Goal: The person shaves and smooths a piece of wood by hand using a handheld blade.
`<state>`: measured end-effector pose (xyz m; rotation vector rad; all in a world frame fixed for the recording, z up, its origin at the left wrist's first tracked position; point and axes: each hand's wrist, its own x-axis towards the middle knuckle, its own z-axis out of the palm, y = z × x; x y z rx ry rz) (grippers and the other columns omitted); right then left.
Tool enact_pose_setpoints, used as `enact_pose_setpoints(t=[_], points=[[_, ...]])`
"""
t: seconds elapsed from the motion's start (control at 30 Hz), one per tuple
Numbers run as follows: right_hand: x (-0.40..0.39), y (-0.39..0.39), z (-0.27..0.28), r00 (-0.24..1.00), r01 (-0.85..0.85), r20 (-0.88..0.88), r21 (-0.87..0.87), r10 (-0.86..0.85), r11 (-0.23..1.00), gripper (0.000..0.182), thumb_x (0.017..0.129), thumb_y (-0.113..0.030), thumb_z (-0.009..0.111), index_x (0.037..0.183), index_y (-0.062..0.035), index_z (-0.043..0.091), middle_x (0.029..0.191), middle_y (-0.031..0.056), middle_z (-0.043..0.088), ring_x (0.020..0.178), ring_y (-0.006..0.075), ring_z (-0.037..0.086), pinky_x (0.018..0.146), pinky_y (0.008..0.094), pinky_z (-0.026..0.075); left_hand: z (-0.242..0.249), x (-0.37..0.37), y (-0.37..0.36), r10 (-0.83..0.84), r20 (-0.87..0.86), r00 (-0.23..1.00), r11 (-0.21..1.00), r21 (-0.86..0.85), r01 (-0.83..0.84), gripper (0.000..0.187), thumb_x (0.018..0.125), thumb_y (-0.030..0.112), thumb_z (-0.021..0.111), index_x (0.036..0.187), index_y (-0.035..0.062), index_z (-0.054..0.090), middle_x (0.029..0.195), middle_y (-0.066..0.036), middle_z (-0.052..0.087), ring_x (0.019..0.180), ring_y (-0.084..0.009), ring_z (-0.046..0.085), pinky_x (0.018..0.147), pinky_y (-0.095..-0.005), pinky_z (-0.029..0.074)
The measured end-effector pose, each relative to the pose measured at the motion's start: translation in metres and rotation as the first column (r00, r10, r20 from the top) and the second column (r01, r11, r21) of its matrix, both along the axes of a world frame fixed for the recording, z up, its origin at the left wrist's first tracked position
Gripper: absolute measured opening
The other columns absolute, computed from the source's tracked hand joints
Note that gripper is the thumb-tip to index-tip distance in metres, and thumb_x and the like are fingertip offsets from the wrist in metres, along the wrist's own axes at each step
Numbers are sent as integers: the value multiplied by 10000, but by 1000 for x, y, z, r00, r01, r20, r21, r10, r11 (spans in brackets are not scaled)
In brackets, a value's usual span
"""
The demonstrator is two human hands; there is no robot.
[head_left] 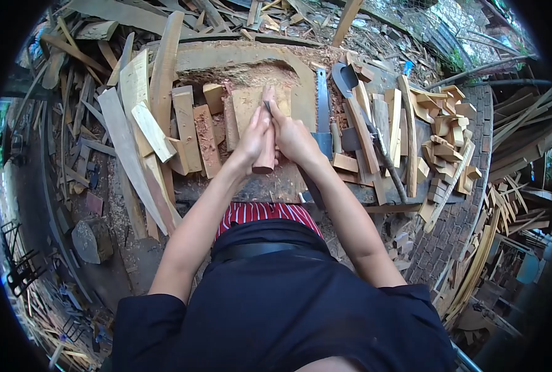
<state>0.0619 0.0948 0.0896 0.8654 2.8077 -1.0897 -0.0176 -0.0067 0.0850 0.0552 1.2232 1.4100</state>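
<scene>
Both my hands meet over a thick wooden work block [288, 68] covered in sawdust. My left hand [253, 137] wraps a reddish wooden handle [264, 158] that points toward me. My right hand [294, 139] grips the same tool beside it, with a thin dark blade tip [268, 106] showing above the fingers. The tool presses on a flat pale wood piece [248, 102] lying on the block.
A handsaw [323, 102] and a hatchet [345, 77] lie right of my hands. Planks and offcuts [164, 130] crowd the left; small cut blocks [446, 133] pile at the right. A brick floor [455, 223], scrap wood and a stone [92, 240] surround the bench.
</scene>
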Motion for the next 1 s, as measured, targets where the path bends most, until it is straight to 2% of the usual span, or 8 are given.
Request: enact_pose_setpoints(t=[0.27,0.33,0.43,0.47,0.53,0.8,0.9,1.0], points=[[-6,9,-2,992,-66,115,142,50,988,588,871,-87,453,1432,-113,282,820,298,634,755,469,629,707,546,498,-5,8,-5,-50,-56,997,997,-54,47,566,1011,305,310,1498,298,21,888,-151,551,465,-207,541,369,-326,496],[-22,32,-6,956,68,288,-25,-58,997,654,859,-217,535,1443,-141,251,935,298,638,881,478,624,796,544,500,1,13,-8,-45,-19,999,995,-88,43,570,1011,304,317,1499,289,23,916,-148,540,468,-206,543,371,-324,499],[-9,11,-3,989,-69,140,89,57,994,717,865,-232,542,1475,-162,173,918,305,641,830,485,630,761,563,501,-3,5,-5,-60,-28,998,996,-63,58,557,1014,304,311,1496,299,32,892,-133,517,476,-209,543,374,-331,500],[-1,0,5,988,-47,151,83,34,995,582,885,-102,462,1444,-140,302,849,304,629,790,477,619,743,541,493,-8,5,-5,-54,-22,998,996,-66,52,557,1014,304,311,1496,299,32,892,-133,517,476,-209,543,374,-331,500],[-6,11,2,993,-45,116,100,33,994,580,883,-115,469,1440,-134,309,848,304,629,787,471,623,736,548,488,-6,8,-7,-39,-6,999,998,-51,39,554,1015,307,313,1495,299,37,898,-130,519,474,-207,543,376,-334,500],[1,7,4,991,-51,127,45,45,998,695,846,-96,498,1480,-161,221,870,345,611,824,487,619,762,561,472,-6,8,-10,-95,-106,990,994,-58,89,552,1016,305,307,1497,295,36,961,-160,532,479,-193,538,376,-320,498],[-18,34,-22,974,87,211,-2,-85,996,718,832,-110,516,1482,-169,214,850,339,614,803,503,613,758,569,470,2,14,-10,-98,-117,988,994,-65,91,604,1008,263,322,1503,211,-19,1082,-247,523,458,-201,523,386,-331,482],[2,3,15,977,-59,212,93,38,994,666,834,-87,501,1458,-114,267,820,327,618,783,482,624,731,569,476,-15,8,-7,-103,-180,978,994,-45,97,613,1008,261,329,1503,190,-25,1082,-248,520,457,-200,523,385,-330,479]])
